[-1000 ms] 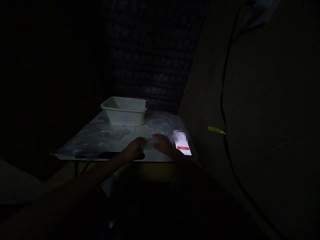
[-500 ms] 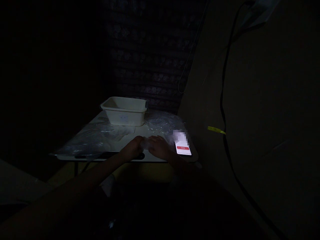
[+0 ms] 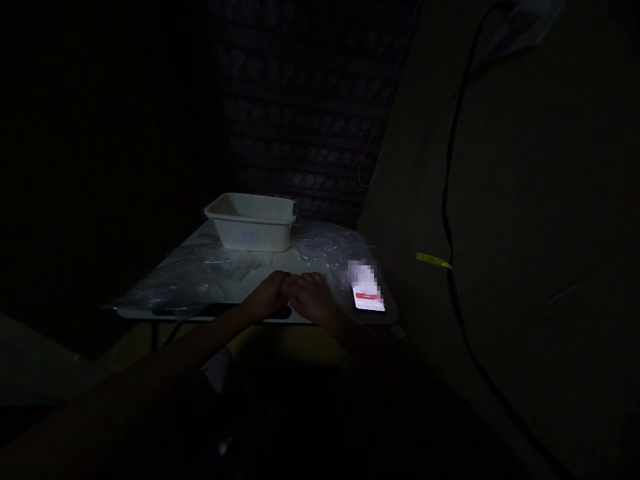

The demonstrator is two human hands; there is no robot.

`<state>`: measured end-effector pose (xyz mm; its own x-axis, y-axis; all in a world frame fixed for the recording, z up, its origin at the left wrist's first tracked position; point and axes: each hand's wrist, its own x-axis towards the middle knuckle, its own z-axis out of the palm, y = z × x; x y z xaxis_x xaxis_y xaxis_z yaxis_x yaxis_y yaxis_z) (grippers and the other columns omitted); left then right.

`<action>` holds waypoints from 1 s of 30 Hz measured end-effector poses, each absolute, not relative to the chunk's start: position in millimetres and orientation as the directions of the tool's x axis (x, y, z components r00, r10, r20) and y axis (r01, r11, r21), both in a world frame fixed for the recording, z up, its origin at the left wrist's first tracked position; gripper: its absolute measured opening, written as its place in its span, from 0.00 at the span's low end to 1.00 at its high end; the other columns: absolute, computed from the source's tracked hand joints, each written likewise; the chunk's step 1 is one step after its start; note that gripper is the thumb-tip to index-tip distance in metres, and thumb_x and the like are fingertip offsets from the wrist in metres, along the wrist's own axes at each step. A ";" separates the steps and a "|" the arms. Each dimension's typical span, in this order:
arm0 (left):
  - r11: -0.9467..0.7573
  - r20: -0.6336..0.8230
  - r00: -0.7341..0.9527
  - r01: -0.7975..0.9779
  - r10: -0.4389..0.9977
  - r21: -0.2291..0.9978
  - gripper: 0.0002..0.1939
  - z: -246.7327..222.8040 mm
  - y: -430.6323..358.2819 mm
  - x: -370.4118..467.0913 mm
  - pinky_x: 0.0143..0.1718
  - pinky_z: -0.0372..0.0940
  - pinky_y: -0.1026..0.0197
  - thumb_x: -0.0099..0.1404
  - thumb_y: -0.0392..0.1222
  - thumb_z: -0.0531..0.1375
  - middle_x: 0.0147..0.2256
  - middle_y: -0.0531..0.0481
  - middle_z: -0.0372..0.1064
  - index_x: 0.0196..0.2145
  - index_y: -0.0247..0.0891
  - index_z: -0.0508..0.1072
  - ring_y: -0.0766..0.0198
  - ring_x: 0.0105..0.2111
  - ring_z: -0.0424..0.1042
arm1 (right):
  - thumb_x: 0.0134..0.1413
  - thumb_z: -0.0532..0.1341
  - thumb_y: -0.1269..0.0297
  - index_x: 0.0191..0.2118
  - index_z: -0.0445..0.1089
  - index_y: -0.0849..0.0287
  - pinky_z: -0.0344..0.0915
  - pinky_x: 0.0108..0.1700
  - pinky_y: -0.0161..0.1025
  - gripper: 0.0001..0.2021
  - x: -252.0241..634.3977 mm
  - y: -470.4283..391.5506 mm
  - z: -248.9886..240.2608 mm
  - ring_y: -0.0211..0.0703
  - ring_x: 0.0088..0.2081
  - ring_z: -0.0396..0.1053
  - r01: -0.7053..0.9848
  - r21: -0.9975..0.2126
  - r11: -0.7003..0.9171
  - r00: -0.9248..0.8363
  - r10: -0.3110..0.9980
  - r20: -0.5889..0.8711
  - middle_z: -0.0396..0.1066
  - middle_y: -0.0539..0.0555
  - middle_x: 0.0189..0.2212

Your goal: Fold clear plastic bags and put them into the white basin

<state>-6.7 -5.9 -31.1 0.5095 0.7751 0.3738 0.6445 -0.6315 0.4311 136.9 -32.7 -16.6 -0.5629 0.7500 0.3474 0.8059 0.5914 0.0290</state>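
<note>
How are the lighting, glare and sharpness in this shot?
Head view: very dark, left side almost black; the phone glows brightest, its upper part pixelated; faint glints on the clear plastic; left hand and right hand dim and soft, finger detail hard to read.

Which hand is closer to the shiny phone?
Your right. The right hand is just left of the phone; the left hand is farther left, on the right hand's other side.
</note>
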 end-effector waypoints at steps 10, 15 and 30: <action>-0.588 0.354 0.471 0.679 0.808 0.439 0.23 -26.6 -8.7 -8.0 0.41 0.57 0.62 0.42 0.32 0.52 0.39 0.45 0.61 0.40 0.31 0.60 0.62 0.40 0.61 | 0.48 0.48 0.69 0.33 0.64 0.59 0.48 0.40 0.42 0.10 141.8 -32.4 -5.5 0.43 0.39 0.54 0.821 0.105 0.561 -0.564 0.768 0.304 0.63 0.54 0.32; -0.557 0.371 0.422 0.697 0.827 0.450 0.22 -15.3 -3.6 -21.7 0.41 0.57 0.62 0.42 0.31 0.48 0.40 0.46 0.62 0.39 0.32 0.63 0.63 0.40 0.62 | 0.48 0.48 0.69 0.33 0.65 0.58 0.47 0.40 0.42 0.09 140.8 -32.4 -6.8 0.43 0.40 0.53 0.801 0.123 0.585 -0.596 0.762 0.254 0.62 0.55 0.33; -0.536 0.117 0.535 0.844 0.836 -0.026 0.24 -29.7 -10.7 -18.5 0.44 0.44 0.42 0.59 0.45 0.39 0.53 0.40 0.45 0.50 0.31 0.53 0.53 0.52 0.43 | 0.45 0.49 0.70 0.31 0.66 0.61 0.46 0.46 0.39 0.09 141.0 -31.2 -17.4 0.39 0.41 0.57 0.736 0.082 0.672 -0.665 0.695 0.275 0.65 0.55 0.34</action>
<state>-18.5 -10.7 -29.7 0.5353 0.8365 0.1174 0.8437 -0.5363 -0.0260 141.0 -31.2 -17.4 -0.6647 0.6947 0.2749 0.7361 0.6719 0.0818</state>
